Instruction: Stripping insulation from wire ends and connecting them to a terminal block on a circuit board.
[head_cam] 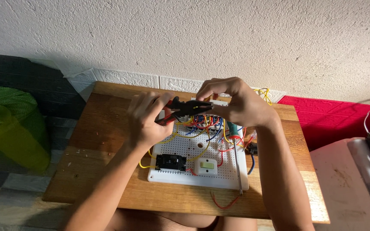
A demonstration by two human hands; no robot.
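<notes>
The left hand [144, 117] is gripping black pliers [185, 109] with red-and-black handles, fingers closed around them. The right hand [232, 100] is pinching a yellow wire [202, 102] at the pliers' tip, above the white perforated board [202, 164].

Home corner: low wooden table [108, 141]

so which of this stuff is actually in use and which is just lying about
In use:
- left hand gripping the pliers
- right hand at the plier tips
- wires
- white perforated board

Lying about:
- screwdriver on the board
- loose red wire on the wooden table
- green bag
</notes>
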